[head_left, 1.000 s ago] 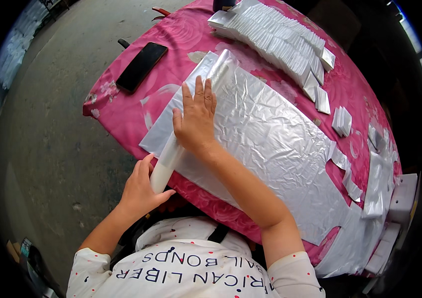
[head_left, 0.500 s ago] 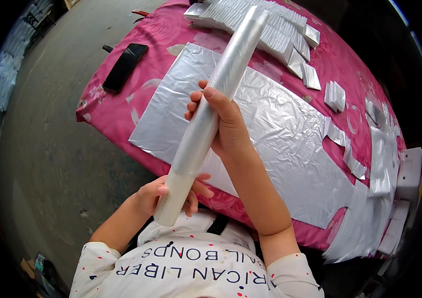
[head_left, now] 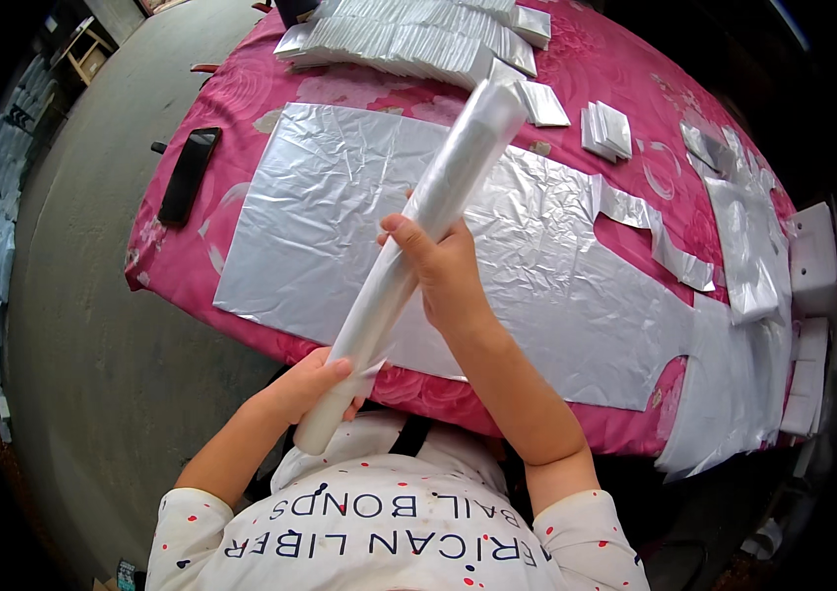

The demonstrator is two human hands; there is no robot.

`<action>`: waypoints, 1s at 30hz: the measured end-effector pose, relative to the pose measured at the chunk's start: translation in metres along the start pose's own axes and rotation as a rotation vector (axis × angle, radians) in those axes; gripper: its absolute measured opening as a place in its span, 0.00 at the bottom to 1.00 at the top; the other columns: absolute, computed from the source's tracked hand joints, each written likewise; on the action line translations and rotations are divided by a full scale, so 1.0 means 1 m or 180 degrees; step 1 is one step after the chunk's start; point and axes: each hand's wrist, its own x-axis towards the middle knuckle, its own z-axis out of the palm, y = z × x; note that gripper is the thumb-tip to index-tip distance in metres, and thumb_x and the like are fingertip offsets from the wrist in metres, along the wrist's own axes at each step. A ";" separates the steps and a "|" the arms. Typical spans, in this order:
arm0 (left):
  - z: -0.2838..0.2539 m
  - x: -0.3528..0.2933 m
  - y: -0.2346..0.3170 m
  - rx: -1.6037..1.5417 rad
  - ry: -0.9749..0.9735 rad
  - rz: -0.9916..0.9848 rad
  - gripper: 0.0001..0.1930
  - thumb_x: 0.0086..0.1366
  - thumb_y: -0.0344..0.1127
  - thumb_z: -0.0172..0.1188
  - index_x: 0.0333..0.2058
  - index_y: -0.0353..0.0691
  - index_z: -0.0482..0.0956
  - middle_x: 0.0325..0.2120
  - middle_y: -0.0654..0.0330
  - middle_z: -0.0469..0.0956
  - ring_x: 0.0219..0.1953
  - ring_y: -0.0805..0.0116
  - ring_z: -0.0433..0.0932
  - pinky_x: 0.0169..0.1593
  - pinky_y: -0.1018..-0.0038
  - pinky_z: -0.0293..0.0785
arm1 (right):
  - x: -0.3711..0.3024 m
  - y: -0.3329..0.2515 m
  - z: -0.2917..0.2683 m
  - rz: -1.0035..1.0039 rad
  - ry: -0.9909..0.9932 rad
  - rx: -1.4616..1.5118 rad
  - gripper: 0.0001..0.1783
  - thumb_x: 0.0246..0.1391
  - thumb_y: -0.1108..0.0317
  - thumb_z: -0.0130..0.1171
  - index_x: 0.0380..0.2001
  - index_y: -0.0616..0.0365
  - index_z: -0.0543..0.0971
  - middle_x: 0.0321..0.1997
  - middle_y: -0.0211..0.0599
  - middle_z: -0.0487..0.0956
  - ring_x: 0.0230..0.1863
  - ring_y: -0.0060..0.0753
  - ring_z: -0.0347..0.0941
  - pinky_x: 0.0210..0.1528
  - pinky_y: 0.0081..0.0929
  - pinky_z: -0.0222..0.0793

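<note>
A long roll of translucent silvery plastic film (head_left: 374, 315) slants across in front of me, its far end up and to the right. My right hand (head_left: 450, 276) is wrapped round its middle, thumb on top. Close to my body, my left hand (head_left: 312, 387) grips the lower part of the roll, and a thin loose edge of film shows by its fingers. Beneath the roll a large flat silver plastic bag (head_left: 556, 295) lies spread on the table, wrinkled, with curved cutouts and handle strips at its right end.
A pink flowered cloth (head_left: 625, 59) covers the table. Rows of folded silver packets (head_left: 389, 49) lie at the far side, with a small packet stack (head_left: 606, 130) nearer. A black phone (head_left: 189, 175) is at the left. More plastic bags (head_left: 734, 374) and white boxes (head_left: 812, 256) line the right edge.
My left hand's fingers, spread before, have closed round the roll's lower part. The far end of the roll has come down a little. The view has shifted, so the table things sit further left.
</note>
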 end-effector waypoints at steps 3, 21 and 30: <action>-0.014 -0.016 -0.012 -0.0733 -0.0747 -0.0740 0.41 0.49 0.59 0.59 0.50 0.28 0.66 0.19 0.59 0.72 0.17 0.73 0.71 0.22 0.77 0.69 | 0.025 -0.010 -0.066 0.0318 0.0261 -0.0015 0.24 0.49 0.57 0.62 0.44 0.60 0.69 0.35 0.29 0.74 0.36 0.18 0.69 0.39 0.24 0.68; -0.031 -0.035 -0.043 -0.1578 -0.0851 -0.1395 0.46 0.44 0.49 0.64 0.54 0.19 0.58 0.20 0.51 0.74 0.16 0.70 0.69 0.22 0.78 0.67 | 0.029 -0.055 -0.114 0.0852 -0.1092 -0.1874 0.09 0.54 0.64 0.56 0.30 0.59 0.77 0.21 0.22 0.72 0.22 0.11 0.64 0.24 0.11 0.59; -0.042 -0.032 -0.031 -0.0791 -0.1018 -0.1321 0.42 0.44 0.51 0.66 0.49 0.21 0.65 0.25 0.53 0.76 0.20 0.71 0.74 0.33 0.77 0.71 | 0.051 -0.070 -0.183 0.0115 -0.0037 -0.2236 0.08 0.54 0.67 0.55 0.29 0.62 0.77 0.20 0.23 0.71 0.20 0.13 0.62 0.24 0.14 0.60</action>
